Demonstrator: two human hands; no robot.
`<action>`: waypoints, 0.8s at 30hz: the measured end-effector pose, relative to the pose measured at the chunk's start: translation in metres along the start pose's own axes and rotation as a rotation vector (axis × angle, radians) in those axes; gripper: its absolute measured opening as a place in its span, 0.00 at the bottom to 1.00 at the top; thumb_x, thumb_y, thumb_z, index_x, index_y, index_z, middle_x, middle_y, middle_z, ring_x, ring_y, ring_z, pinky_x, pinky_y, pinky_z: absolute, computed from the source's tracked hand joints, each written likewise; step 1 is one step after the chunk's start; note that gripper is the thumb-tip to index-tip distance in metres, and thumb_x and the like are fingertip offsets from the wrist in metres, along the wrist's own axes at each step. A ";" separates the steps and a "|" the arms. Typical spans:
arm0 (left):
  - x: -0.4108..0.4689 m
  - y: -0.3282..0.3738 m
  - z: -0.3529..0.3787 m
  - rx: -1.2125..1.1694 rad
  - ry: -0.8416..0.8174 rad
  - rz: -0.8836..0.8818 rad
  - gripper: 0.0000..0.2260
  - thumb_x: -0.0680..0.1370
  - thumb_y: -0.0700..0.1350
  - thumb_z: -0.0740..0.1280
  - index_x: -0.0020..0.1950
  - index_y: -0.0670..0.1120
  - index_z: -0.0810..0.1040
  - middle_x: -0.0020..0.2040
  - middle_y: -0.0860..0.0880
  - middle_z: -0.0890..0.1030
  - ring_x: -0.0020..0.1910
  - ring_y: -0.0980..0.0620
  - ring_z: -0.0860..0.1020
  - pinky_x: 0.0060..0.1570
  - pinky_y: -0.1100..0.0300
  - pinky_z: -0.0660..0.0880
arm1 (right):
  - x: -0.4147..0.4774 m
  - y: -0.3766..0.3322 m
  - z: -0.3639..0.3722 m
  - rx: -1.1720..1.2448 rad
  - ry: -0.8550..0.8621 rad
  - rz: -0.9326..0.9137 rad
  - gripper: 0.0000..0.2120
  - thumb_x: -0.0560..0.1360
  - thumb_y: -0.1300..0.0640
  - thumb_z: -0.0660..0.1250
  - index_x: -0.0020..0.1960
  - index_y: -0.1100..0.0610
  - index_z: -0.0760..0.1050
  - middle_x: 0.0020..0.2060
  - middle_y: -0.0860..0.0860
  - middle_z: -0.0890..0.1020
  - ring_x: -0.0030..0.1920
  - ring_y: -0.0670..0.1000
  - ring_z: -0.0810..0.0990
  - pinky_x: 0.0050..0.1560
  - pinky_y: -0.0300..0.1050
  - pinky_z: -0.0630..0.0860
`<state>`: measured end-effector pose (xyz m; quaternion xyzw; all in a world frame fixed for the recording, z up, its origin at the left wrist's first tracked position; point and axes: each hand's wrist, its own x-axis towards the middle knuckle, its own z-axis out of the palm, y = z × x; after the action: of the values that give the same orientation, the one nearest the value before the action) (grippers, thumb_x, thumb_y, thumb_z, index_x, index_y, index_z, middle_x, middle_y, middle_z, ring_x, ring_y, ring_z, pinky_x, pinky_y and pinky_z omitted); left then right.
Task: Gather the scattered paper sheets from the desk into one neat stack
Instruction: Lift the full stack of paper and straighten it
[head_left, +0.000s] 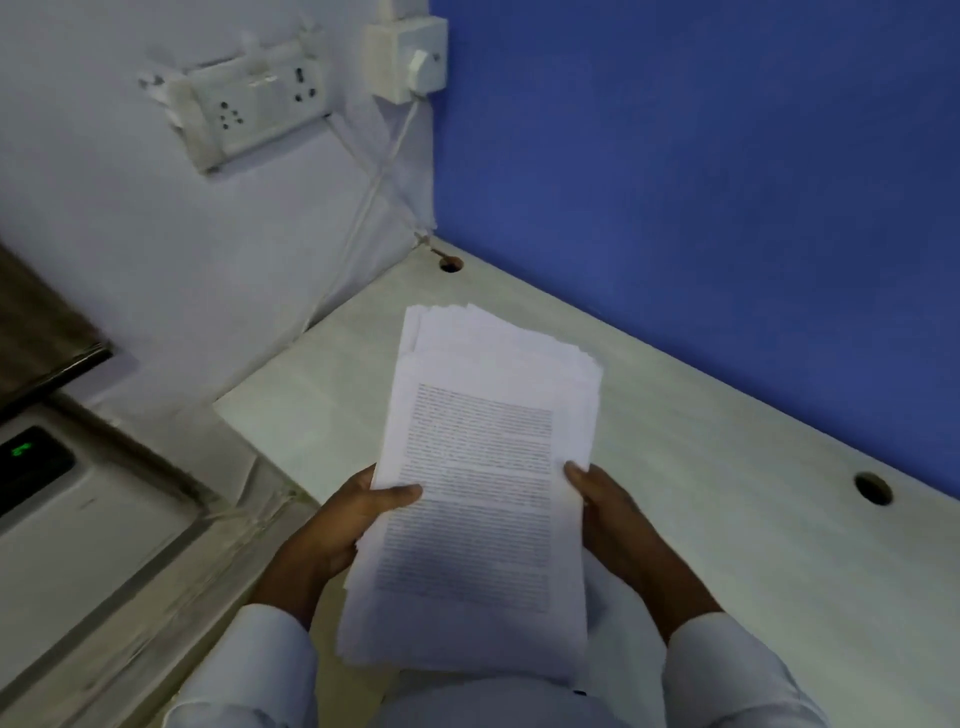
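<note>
**A:** What fills the frame?

**B:** A blue partition (701, 182) takes the upper right and a white wall (130, 249) the upper left. The pale bench (727, 493) runs from the centre down to the lower right.

**A:** And the paper?

**B:** The stack of paper sheets (483, 467) sits in the centre of the frame, held over the bench. The top page is printed with text, and the far edges are a little uneven.

**A:** How is it held?

**B:** The left hand (358, 519) grips the left edge, thumb laid on the top page and the other fingers hidden beneath. The right hand (618, 525) clasps the right edge, its fingers (574, 470) curled around the side. Both wrists wear light sleeves.

**A:** Anything smaller?

**B:** A socket panel (254, 111) hangs on the white wall at upper left, with a switch box (410, 57) at top centre and cables trailing down. One cable hole (451, 264) is in the bench's far corner and another hole (874, 488) is at the right.
</note>
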<state>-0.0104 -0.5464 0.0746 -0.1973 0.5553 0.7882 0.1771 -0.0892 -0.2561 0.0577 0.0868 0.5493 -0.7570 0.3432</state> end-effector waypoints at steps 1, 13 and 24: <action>0.000 0.003 0.014 -0.001 -0.075 -0.031 0.35 0.60 0.50 0.83 0.64 0.44 0.79 0.61 0.42 0.81 0.59 0.41 0.81 0.53 0.53 0.80 | -0.013 -0.009 -0.009 0.103 -0.033 -0.023 0.28 0.74 0.44 0.70 0.70 0.57 0.73 0.64 0.59 0.78 0.62 0.60 0.78 0.62 0.57 0.75; 0.007 0.010 0.220 -0.079 -0.443 -0.239 0.31 0.56 0.54 0.84 0.56 0.44 0.85 0.58 0.42 0.83 0.52 0.45 0.83 0.47 0.54 0.81 | -0.193 -0.046 -0.119 0.406 0.287 -0.163 0.23 0.70 0.45 0.72 0.61 0.55 0.81 0.56 0.60 0.83 0.54 0.63 0.82 0.61 0.59 0.74; -0.002 -0.012 0.354 0.126 -0.546 -0.211 0.21 0.73 0.57 0.70 0.61 0.47 0.83 0.62 0.43 0.81 0.57 0.44 0.81 0.59 0.50 0.76 | -0.282 -0.029 -0.198 0.352 0.361 -0.439 0.21 0.77 0.59 0.66 0.69 0.59 0.73 0.63 0.60 0.79 0.61 0.61 0.79 0.60 0.55 0.78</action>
<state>-0.0431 -0.2084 0.1744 -0.0233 0.5114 0.7533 0.4128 0.0560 0.0452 0.1476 0.1570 0.4678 -0.8684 0.0489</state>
